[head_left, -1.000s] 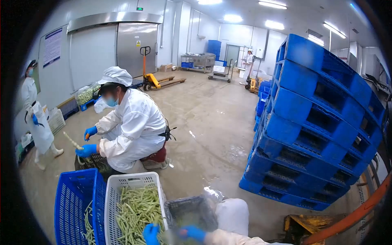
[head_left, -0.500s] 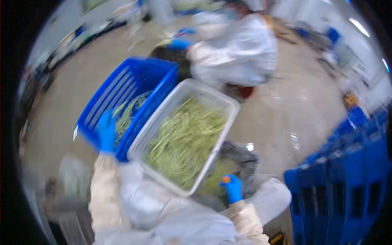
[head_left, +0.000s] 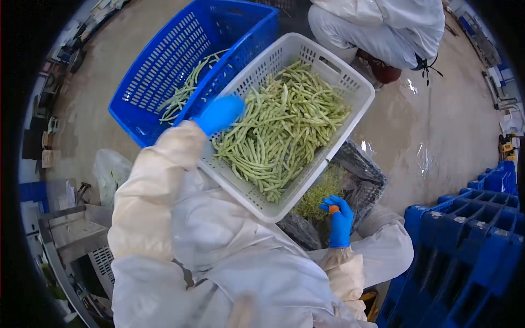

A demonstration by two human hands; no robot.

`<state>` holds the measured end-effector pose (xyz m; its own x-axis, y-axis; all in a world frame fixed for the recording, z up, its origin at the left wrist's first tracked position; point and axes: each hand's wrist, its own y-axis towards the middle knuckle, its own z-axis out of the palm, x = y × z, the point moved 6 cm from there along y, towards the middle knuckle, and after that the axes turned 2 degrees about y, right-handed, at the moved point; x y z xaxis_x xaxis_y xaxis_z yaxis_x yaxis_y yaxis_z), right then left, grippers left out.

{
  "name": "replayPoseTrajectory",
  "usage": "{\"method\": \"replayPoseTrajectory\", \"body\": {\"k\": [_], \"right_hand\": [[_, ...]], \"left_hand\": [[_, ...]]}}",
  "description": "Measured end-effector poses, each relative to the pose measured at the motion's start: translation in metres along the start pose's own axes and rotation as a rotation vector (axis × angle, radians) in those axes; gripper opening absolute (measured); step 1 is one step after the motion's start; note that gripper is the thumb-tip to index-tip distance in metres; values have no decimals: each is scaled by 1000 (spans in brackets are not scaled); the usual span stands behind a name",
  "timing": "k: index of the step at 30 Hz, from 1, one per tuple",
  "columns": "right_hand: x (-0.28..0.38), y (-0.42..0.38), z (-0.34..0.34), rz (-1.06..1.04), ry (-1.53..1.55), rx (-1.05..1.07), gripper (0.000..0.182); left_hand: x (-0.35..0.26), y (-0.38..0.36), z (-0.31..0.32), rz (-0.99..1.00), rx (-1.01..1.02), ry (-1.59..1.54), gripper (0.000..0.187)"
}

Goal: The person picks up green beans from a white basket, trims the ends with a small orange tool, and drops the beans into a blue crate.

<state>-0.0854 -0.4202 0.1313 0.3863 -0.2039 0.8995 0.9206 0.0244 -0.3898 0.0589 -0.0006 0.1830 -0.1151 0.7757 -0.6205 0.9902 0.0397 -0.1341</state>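
Blue-gloved, my left hand [head_left: 220, 114] hangs over the left edge of a white basket [head_left: 355, 104]; it is blurred and its fingers cannot be made out. Green beans [head_left: 284, 126] fill much of this basket. Close on its left, a blue basket [head_left: 158, 65] holds fewer long beans [head_left: 188, 87]. My right hand [head_left: 340, 221], gloved in blue, is closed round a small orange object [head_left: 333, 209]. It is over a black-lined container [head_left: 369, 175] with small green trimmings [head_left: 324, 194] inside.
A person [head_left: 383, 27] in white clothing crouches beyond the white basket. Blue pallets [head_left: 465, 235] stand at the right. A metal cart [head_left: 76, 224] and a clear plastic bag [head_left: 111, 172] are at the left. The floor [head_left: 421, 131] looks wet.
My left hand has moved from the blue basket to the white one. My right hand still grips the orange object. The view has shifted, and the baskets now look sharper and larger.
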Motion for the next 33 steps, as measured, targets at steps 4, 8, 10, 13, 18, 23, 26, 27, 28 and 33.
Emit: {"method": "replayPoseTrajectory", "body": {"k": [4, 8, 10, 13, 18, 23, 26, 27, 28, 33], "right_hand": [[-10, 6, 6, 114, -150, 0, 22], [-14, 3, 7, 121, -236, 31, 24], [-16, 6, 5, 156, -264, 31, 23], [-14, 4, 12, 226, -159, 39, 23], [-13, 3, 14, 149, -245, 103, 22], [-2, -4, 21, 42, -183, 123, 22], [4, -9, 30, -80, -268, 135, 23], [7, -12, 33, -84, -262, 130, 23], [18, -17, 39, -216, -321, 125, 24], [46, -40, 49, -537, -471, 188, 29]], "left_hand": [[37, -14, 190, 557, 497, 813, 16], [93, -10, 282, 413, 487, 993, 29], [105, -16, 298, 362, 368, 1074, 32], [114, -19, 313, 321, 544, 1076, 27], [58, -15, 242, 353, 421, 1089, 16], [31, 10, 119, 13, 155, 322, 14], [-28, -24, 96, -245, 236, -545, 19], [-56, -43, 108, -368, 298, -1123, 23], [-78, -56, 119, -364, 306, -1119, 23], [-149, -101, 177, -517, 280, -1839, 27]]}}
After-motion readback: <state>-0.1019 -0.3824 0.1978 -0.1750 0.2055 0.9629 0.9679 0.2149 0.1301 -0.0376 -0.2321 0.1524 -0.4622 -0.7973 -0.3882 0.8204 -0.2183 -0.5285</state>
